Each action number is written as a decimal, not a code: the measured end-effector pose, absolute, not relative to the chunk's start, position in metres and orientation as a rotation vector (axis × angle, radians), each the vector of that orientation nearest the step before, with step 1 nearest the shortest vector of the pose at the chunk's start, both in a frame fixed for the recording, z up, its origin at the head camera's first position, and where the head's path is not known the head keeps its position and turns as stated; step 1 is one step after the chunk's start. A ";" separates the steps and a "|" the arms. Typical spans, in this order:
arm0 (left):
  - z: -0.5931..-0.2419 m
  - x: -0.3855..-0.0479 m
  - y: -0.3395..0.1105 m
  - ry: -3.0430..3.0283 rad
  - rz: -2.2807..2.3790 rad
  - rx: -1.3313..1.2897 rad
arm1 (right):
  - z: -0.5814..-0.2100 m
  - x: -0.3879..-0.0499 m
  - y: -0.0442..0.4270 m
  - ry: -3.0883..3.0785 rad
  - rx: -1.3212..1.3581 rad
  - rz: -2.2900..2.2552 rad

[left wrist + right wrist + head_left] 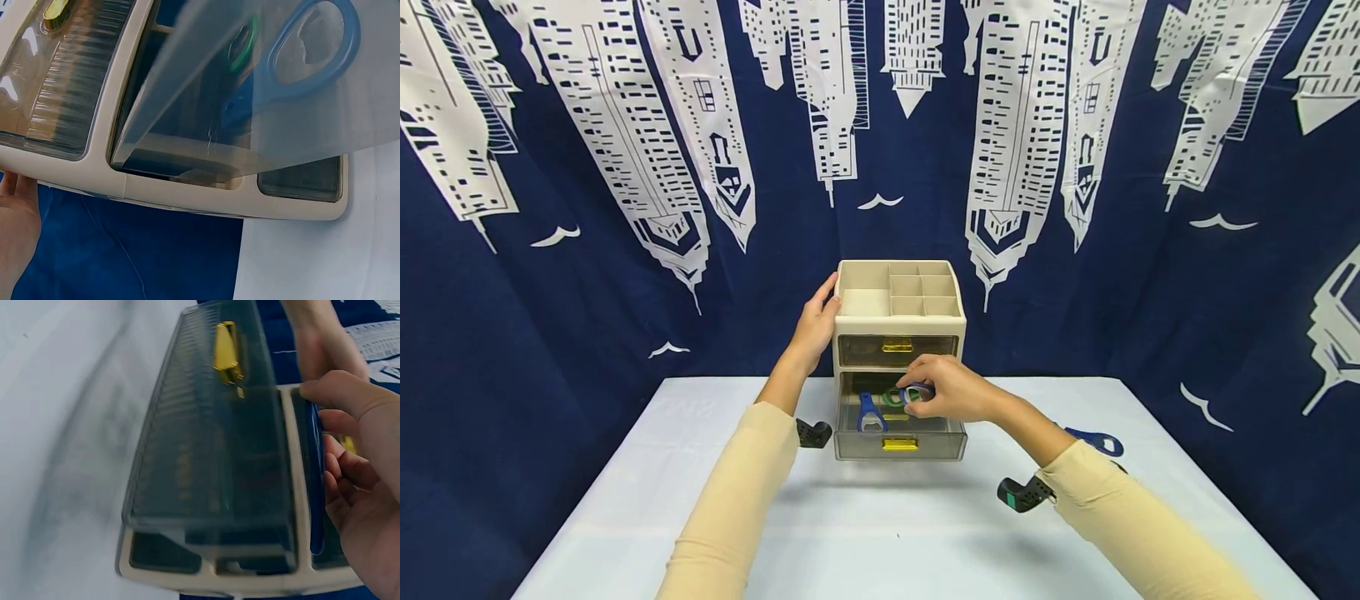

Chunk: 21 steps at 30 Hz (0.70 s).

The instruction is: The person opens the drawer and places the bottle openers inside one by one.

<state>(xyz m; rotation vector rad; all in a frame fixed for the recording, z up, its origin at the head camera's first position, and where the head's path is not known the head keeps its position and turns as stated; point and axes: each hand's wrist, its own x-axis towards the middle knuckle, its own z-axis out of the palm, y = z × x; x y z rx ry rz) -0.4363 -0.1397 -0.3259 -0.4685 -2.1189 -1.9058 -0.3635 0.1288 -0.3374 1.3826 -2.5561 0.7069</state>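
A cream organizer stands with one smoky clear drawer pulled out. Against the organizer's left side rests my left hand, its fingers extended. My right hand is over the open drawer and pinches a flat blue ring-headed tool, like a bottle opener, between thumb and fingers. That tool appears edge-on in the right wrist view. Inside the drawer lies another blue bottle-opener-like tool, seen through the drawer wall in the left wrist view. Beside it is a green ring-shaped thing, partly hidden.
Above the open drawer is a closed drawer with a gold handle. Small compartments divide the organizer's top. Another blue tool with a looped end lies on the white table, beyond my right forearm. A navy skyline cloth hangs behind.
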 end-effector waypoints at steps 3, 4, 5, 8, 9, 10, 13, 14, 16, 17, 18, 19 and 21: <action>-0.327 -0.436 -0.139 -2.127 -1.914 -0.474 | -0.343 -0.369 0.119 -2.595 1.396 0.676; -0.327 -0.436 -0.139 -2.132 -1.915 -0.477 | -0.344 -0.370 0.116 -2.603 1.398 0.670; -0.327 -0.436 -0.139 -2.134 -1.915 -0.478 | -0.346 -0.371 0.115 -2.611 1.397 0.665; -0.327 -0.437 -0.138 -2.125 -1.916 -0.488 | -0.349 -0.375 0.112 -2.613 1.398 0.647; -0.326 -0.437 -0.138 -2.122 -1.915 -0.490 | -0.349 -0.376 0.112 -2.613 1.393 0.641; -0.326 -0.437 -0.138 -2.119 -1.913 -0.492 | -0.350 -0.376 0.112 -2.611 1.387 0.637; -0.325 -0.438 -0.138 -2.116 -1.913 -0.499 | -0.350 -0.378 0.115 -2.607 1.358 0.648; -0.324 -0.437 -0.138 -2.116 -1.912 -0.497 | -0.349 -0.379 0.116 -2.604 1.347 0.662; -0.324 -0.436 -0.139 -2.117 -1.914 -0.486 | -0.348 -0.379 0.119 -2.596 1.326 0.692; -0.324 -0.436 -0.140 -2.117 -1.916 -0.483 | -0.347 -0.379 0.121 -2.588 1.321 0.707; -0.324 -0.435 -0.140 -2.118 -1.916 -0.478 | -0.347 -0.378 0.122 -2.581 1.316 0.720; -0.324 -0.435 -0.141 -2.118 -1.916 -0.475 | -0.346 -0.378 0.124 -2.574 1.312 0.730; -0.324 -0.435 -0.142 -2.121 -1.918 -0.473 | -0.346 -0.378 0.128 -2.561 1.309 0.743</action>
